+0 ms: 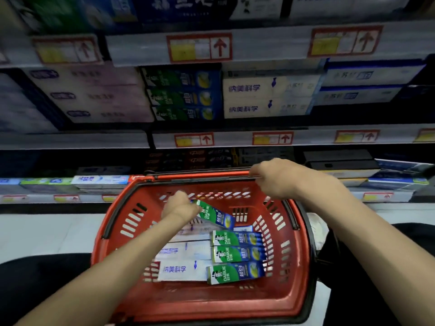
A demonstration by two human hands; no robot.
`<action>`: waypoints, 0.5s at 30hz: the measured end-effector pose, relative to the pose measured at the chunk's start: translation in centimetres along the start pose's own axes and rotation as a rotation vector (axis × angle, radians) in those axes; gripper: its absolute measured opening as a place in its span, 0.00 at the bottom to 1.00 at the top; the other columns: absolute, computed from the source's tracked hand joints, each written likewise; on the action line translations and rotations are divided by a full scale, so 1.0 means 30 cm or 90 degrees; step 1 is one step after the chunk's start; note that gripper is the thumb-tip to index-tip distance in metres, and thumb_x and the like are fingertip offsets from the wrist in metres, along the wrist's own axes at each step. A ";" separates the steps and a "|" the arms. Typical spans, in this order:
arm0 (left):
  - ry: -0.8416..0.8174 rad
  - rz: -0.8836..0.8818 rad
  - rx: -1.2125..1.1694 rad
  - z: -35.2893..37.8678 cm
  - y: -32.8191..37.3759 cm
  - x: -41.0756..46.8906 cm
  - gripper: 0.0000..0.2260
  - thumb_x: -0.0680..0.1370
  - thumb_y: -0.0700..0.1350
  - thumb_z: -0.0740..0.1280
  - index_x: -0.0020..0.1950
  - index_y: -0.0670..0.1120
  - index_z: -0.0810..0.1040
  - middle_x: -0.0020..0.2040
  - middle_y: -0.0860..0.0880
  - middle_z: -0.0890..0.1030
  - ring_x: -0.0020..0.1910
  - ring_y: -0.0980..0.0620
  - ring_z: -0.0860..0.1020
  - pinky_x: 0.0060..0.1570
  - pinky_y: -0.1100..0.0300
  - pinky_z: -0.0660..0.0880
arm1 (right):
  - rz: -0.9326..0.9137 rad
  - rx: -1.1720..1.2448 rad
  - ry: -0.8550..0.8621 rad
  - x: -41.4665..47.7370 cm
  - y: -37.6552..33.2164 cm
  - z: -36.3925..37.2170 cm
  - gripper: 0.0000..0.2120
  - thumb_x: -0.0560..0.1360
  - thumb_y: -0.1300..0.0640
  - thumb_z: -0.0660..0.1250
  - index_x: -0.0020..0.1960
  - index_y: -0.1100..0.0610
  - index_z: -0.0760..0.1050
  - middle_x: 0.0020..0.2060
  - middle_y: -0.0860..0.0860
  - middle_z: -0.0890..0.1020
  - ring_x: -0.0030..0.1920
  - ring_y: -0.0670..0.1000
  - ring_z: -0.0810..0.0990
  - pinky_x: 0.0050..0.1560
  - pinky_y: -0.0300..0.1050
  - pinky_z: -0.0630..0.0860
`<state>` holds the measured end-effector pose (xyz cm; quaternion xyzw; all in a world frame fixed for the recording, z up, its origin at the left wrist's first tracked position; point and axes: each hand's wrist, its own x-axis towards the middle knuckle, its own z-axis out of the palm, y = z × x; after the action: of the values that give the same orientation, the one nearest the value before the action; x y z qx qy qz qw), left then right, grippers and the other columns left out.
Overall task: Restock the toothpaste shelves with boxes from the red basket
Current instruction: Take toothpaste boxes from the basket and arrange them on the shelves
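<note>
Left hand is pinching the upper end of a green box; the box is slanting away toward 4 o'clock, tilted above other boxes lying in the basket. Right hand, at 2 o'clock, is curling over the basket's far rim.

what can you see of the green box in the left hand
The green box is a long, narrow carton, glossy cardboard by its look, green at one end and blue at the other, with white DARLIE lettering and a round yellowish picture. It looks closed and undented. The left hand grips its green end, so it sits tilted inside the red basket, blue end pointing down toward the white boxes beneath. Whether that end touches them cannot be told.
</note>
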<state>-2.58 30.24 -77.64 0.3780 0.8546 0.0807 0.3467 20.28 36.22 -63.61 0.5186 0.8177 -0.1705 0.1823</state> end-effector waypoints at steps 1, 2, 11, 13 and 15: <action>0.003 0.010 0.000 -0.058 0.011 -0.018 0.14 0.72 0.52 0.78 0.42 0.42 0.81 0.45 0.44 0.85 0.48 0.44 0.84 0.44 0.56 0.76 | 0.004 0.005 0.001 -0.006 0.001 -0.002 0.19 0.82 0.55 0.60 0.72 0.51 0.73 0.68 0.57 0.78 0.67 0.60 0.78 0.66 0.54 0.76; 0.002 0.018 -0.016 -0.119 0.021 -0.039 0.13 0.71 0.51 0.80 0.43 0.43 0.83 0.43 0.46 0.85 0.47 0.47 0.83 0.45 0.57 0.77 | 0.008 0.012 -0.002 -0.013 0.002 -0.003 0.20 0.82 0.52 0.60 0.73 0.51 0.73 0.69 0.57 0.77 0.68 0.59 0.77 0.67 0.54 0.76; -0.066 0.200 -0.427 -0.504 0.011 -0.313 0.06 0.73 0.38 0.77 0.49 0.44 0.88 0.45 0.42 0.88 0.46 0.44 0.86 0.57 0.49 0.81 | -0.008 0.320 0.055 -0.053 -0.019 0.002 0.22 0.80 0.38 0.65 0.69 0.47 0.76 0.60 0.50 0.83 0.59 0.51 0.82 0.61 0.47 0.78; -0.046 0.209 -0.479 -0.517 0.019 -0.314 0.08 0.72 0.39 0.78 0.49 0.46 0.87 0.46 0.43 0.88 0.49 0.42 0.86 0.60 0.47 0.80 | -0.030 0.444 0.090 -0.033 -0.025 0.027 0.22 0.78 0.41 0.69 0.69 0.47 0.76 0.60 0.49 0.83 0.57 0.48 0.82 0.62 0.51 0.79; -0.021 0.208 -0.506 -0.524 0.025 -0.295 0.11 0.70 0.41 0.80 0.52 0.47 0.87 0.47 0.44 0.88 0.52 0.42 0.86 0.63 0.44 0.78 | -0.022 0.568 0.150 -0.016 -0.037 0.044 0.22 0.78 0.49 0.73 0.69 0.49 0.75 0.59 0.51 0.82 0.55 0.51 0.84 0.55 0.51 0.82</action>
<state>-8.22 26.50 -60.89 0.3469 0.6803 0.4513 0.4618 19.62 34.79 -64.43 0.5488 0.6878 -0.4487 -0.1562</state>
